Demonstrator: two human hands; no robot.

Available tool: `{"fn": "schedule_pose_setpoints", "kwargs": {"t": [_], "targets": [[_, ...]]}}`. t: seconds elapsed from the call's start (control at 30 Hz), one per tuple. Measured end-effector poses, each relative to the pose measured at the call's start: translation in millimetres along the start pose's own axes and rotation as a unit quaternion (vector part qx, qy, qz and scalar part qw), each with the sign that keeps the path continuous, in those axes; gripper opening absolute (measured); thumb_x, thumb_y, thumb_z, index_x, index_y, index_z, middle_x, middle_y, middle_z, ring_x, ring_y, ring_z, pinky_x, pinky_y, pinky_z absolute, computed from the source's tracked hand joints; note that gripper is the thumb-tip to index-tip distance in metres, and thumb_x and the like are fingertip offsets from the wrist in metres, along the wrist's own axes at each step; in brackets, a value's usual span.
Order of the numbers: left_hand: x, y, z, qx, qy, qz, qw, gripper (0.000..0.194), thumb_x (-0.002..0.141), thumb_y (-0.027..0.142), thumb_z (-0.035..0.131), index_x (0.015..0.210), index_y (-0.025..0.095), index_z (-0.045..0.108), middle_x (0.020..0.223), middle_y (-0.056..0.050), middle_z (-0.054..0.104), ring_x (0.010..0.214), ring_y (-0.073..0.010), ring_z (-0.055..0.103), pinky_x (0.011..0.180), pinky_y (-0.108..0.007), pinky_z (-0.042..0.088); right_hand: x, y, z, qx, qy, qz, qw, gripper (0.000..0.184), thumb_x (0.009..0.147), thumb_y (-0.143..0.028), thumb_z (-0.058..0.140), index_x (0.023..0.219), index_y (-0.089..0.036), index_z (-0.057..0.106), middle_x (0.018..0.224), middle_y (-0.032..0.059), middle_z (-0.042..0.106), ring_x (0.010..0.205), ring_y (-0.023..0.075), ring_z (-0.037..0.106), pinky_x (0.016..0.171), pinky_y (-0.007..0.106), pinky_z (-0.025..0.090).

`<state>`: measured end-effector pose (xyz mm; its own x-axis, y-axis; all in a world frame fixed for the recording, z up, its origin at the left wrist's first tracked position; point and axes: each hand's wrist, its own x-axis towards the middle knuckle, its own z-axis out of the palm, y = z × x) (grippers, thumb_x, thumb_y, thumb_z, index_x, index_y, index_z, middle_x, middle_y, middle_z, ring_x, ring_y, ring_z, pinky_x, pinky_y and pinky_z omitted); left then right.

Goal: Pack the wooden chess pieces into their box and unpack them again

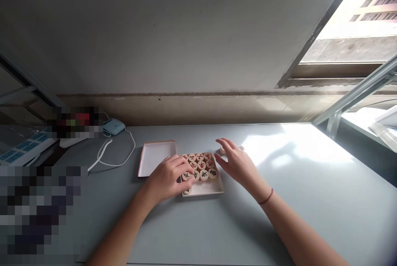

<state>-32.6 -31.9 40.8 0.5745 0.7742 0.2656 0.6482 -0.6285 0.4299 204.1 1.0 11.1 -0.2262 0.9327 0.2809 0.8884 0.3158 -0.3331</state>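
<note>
A shallow white box (206, 188) holds rows of round Chinese chess pieces (201, 165), red-marked at the back and black-marked nearer me. My left hand (169, 177) rests over the box's left side, fingers curved and apart. Its thumb is by a single piece (187, 191) in the front left corner; whether they touch is hard to tell. Beyond the box's right edge, my right hand (234, 160) hovers with thumb and fingers spread, holding nothing visible. Close to its fingertips lies a loose piece (222, 150), partly hidden. Another piece (241, 148) lies just behind that hand.
Left of the box lies its open lid (157, 158), white inside with a red edge. A white cable (125, 162) and a light blue device (113, 126) are at the table's back left, near a power strip (26, 148). Bright sunlight falls on the grey table (310, 200) at right.
</note>
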Motion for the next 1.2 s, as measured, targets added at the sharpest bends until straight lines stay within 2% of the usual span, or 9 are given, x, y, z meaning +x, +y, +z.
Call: {"fn": "schedule_pose_setpoints", "kwargs": {"t": [0.1, 0.23, 0.4, 0.57, 0.67, 0.73, 0.9, 1.1, 1.2], "targets": [[1, 6, 6.7, -0.009, 0.004, 0.022, 1.0, 0.007, 0.083, 0.02, 0.057, 0.082, 0.021, 0.064, 0.081, 0.0, 0.065, 0.079, -0.0152, 0.056, 0.077, -0.03, 0.045, 5, 17, 5, -0.038, -0.044, 0.051, 0.997, 0.035, 0.087, -0.025, 0.05, 0.122, -0.019, 0.053, 0.122, 0.0112, 0.059, 0.068, 0.0169, 0.064, 0.055, 0.029, 0.044], [2, 8, 10.1, -0.015, 0.008, 0.031, 0.999, 0.007, 0.082, 0.018, 0.058, 0.081, 0.021, 0.064, 0.08, 0.001, 0.066, 0.078, -0.0146, 0.058, 0.075, -0.029, 0.045, 6, 22, 12, -0.046, -0.087, 0.079, 0.992, 0.03, 0.088, -0.02, 0.048, 0.117, -0.019, 0.056, 0.115, 0.0094, 0.063, 0.08, 0.0193, 0.065, 0.057, 0.026, 0.042], [3, 6, 14.9, 0.0, 0.034, 0.008, 0.999, 0.01, 0.084, 0.018, 0.056, 0.079, 0.021, 0.063, 0.079, 0.001, 0.066, 0.076, -0.0154, 0.059, 0.074, -0.031, 0.047, 10, 22, 10, -0.042, -0.077, 0.074, 0.993, 0.025, 0.087, -0.019, 0.048, 0.109, -0.02, 0.059, 0.107, 0.0088, 0.066, 0.073, 0.0177, 0.064, 0.057, 0.026, 0.04], [2, 8, 19.6, -0.019, 0.079, -0.044, 0.996, 0.014, 0.085, 0.022, 0.058, 0.099, 0.022, 0.063, 0.093, -0.002, 0.067, 0.088, -0.0178, 0.063, 0.081, -0.033, 0.051, 2, -5, -6, 0.134, -0.013, 0.018, 0.991, 0.016, 0.084, -0.032, 0.055, 0.095, -0.021, 0.059, 0.09, 0.0046, 0.067, 0.054, 0.0115, 0.055, 0.054, 0.025, 0.041], [2, 13, 22.2, -0.052, 0.096, -0.052, 0.993, 0.03, 0.085, 0.025, 0.061, 0.115, 0.026, 0.058, 0.106, -0.003, 0.064, 0.099, -0.0179, 0.063, 0.086, -0.031, 0.052, -8, -31, -14, 0.291, -0.051, 0.027, 0.955, 0.023, 0.083, -0.042, 0.058, 0.091, -0.021, 0.057, 0.072, 0.0001, 0.061, 0.043, 0.0072, 0.042, 0.042, 0.022, 0.033], [3, 16, 24.0, -0.072, 0.116, -0.05, 0.989, 0.03, 0.086, 0.028, 0.061, 0.116, 0.026, 0.057, 0.108, -0.003, 0.063, 0.102, -0.0175, 0.063, 0.087, -0.029, 0.053, -14, -43, -17, 0.358, -0.082, 0.034, 0.93, 0.026, 0.082, -0.045, 0.058, 0.09, -0.021, 0.057, 0.068, -0.0016, 0.058, 0.042, 0.0059, 0.036, 0.039, 0.021, 0.029], [4, 18, 26.5, -0.092, 0.132, -0.041, 0.986, 0.02, 0.089, 0.031, 0.057, 0.107, 0.023, 0.058, 0.105, -0.004, 0.066, 0.102, -0.0184, 0.063, 0.087, -0.03, 0.053, -18, -49, -17, 0.403, -0.102, 0.04, 0.909, 0.028, 0.081, -0.048, 0.059, 0.089, -0.021, 0.058, 0.082, 0.0017, 0.063, 0.045, 0.0049, 0.032, 0.039, 0.022, 0.029], [2, 16, 20.7, -0.079, 0.093, -0.05, 0.991, 0.029, 0.083, 0.019, 0.059, 0.111, 0.024, 0.055, 0.108, -0.004, 0.063, 0.101, -0.0182, 0.062, 0.085, -0.031, 0.053, -15, -41, -14, 0.41, -0.112, 0.048, 0.904, 0.032, 0.082, -0.052, 0.059, 0.089, -0.021, 0.057, 0.083, 0.0032, 0.062, 0.047, 0.0062, 0.032, 0.04, 0.022, 0.028], [2, 15, 15.2, -0.051, 0.072, -0.053, 0.995, 0.022, 0.081, 0.017, 0.057, 0.102, 0.023, 0.059, 0.103, -0.004, 0.062, 0.094, -0.0178, 0.062, 0.08, -0.03, 0.053, -14, -37, -13, 0.409, -0.099, 0.055, 0.905, 0.035, 0.081, -0.054, 0.059, 0.088, -0.02, 0.056, 0.078, 0.002, 0.059, 0.048, 0.0071, 0.034, 0.041, 0.023, 0.03]]}}
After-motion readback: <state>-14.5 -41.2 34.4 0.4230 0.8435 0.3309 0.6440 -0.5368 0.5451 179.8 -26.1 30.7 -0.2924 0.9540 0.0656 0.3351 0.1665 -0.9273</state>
